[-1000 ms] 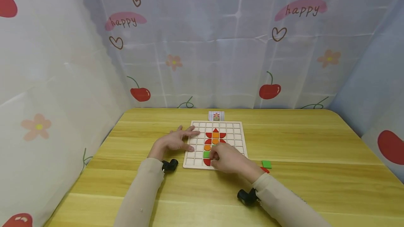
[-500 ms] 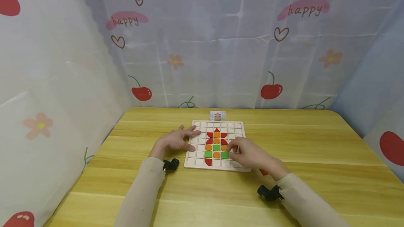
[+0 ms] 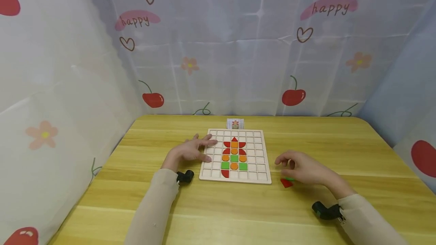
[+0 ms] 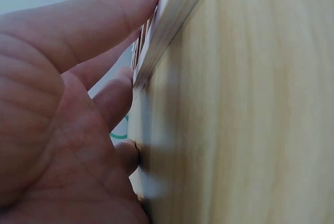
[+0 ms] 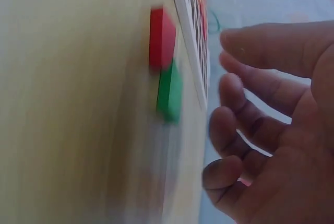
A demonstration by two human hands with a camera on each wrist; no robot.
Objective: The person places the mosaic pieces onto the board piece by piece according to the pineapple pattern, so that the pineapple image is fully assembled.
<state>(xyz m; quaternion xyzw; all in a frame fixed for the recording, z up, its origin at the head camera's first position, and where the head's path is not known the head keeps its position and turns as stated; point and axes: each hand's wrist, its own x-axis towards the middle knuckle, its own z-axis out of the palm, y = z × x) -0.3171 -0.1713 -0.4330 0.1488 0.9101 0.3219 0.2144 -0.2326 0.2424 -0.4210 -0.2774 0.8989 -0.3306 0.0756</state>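
A light wooden grid board (image 3: 255, 154) lies on the table, with red, orange and green pieces set in its middle columns. My left hand (image 3: 188, 151) rests on the board's left side, thumb and fingers spread over the edge; in the left wrist view the fingers touch the board's rim (image 4: 162, 31). Right of the board, my right hand (image 3: 303, 167) hovers with loosely bent fingers and nothing between them. Under it on the table lie a red piece (image 3: 286, 183) and a green piece (image 3: 289, 179), which the hand partly covers; in the right wrist view the green piece (image 5: 169, 93) adjoins the red one.
Behind the board stands a small card (image 3: 235, 123) printed with a grid and a coloured figure. The wooden table (image 3: 211, 211) ends at a patterned cloth (image 3: 218, 56) at the back and sides.
My right hand has left the board and moved right, over the loose red and green pieces. More pieces in the pattern are uncovered. My left hand stays on the board's edge.
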